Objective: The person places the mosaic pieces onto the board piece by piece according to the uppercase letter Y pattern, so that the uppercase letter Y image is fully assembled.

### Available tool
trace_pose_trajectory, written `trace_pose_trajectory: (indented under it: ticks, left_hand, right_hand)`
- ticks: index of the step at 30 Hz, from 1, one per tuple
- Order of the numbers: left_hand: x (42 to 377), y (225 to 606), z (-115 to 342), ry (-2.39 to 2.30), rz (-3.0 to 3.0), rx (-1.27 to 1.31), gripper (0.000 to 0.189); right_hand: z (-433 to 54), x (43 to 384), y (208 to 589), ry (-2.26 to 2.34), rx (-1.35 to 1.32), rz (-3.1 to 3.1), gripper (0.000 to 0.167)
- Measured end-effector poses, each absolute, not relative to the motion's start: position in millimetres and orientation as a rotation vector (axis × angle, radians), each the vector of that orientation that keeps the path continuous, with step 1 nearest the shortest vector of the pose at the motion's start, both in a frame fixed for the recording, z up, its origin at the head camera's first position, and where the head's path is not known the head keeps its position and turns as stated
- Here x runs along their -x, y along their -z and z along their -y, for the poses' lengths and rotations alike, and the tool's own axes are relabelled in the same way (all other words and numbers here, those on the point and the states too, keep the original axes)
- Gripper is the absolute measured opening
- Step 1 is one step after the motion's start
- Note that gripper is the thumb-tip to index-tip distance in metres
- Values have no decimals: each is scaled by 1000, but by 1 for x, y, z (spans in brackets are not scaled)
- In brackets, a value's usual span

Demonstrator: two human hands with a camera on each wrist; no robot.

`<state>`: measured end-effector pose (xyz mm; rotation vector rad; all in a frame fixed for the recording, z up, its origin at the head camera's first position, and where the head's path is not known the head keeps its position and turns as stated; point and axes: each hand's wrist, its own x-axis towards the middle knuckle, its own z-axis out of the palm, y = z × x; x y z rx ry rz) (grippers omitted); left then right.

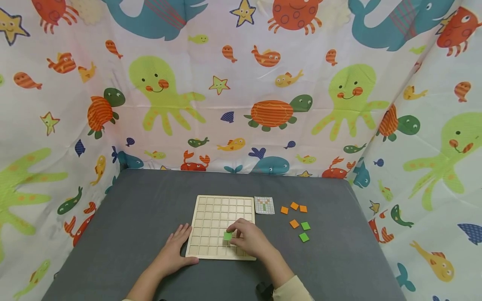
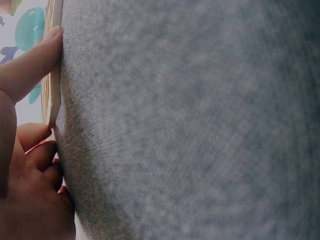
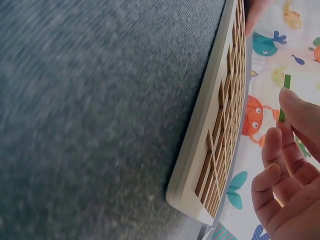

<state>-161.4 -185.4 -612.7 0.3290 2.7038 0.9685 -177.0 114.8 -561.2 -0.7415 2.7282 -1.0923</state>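
Now look at the right hand (image 1: 248, 239): its thumb and forefinger are pinching a green tile (image 1: 227, 236), right over the lower middle of the wooden board (image 1: 220, 258). Everything turns on that tile against the grid beneath it! From the head view it sits just left of the pinching fingers (image 3: 289, 137), square face showing. Over to the right wrist view, and it's edge-on, a thin green strip whose long axis runs nearly upright in that frame, close to the lean of the board's near edge. And there's clear space between the two, so the tile looks held apart from the cells, with only a short drop to judge.

Down at the board's lower left corner, meanwhile, the left hand (image 1: 174, 253) spreads thumb from fingers, thumb at the near edge, the others against the left side; that looks like steadying. The right hand is plainly the nearer to the tile.

Out on the desk (image 1: 143, 217), right of centre, lie the loose orange tiles (image 1: 294, 224) and the loose green tiles (image 1: 305, 225), the printed card (image 1: 265, 205) just beside the board's upper right corner. Which exact cell lies under the tile, I can't tell.
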Motion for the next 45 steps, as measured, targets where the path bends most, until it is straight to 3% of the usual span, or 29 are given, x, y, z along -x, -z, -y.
trace_pose_trajectory:
  ticks: [45]
  left_hand:
    - [162,614,183,-911,-2722,-310,118]
  right_hand:
    - [-80,179,577,745,562,-2843,24]
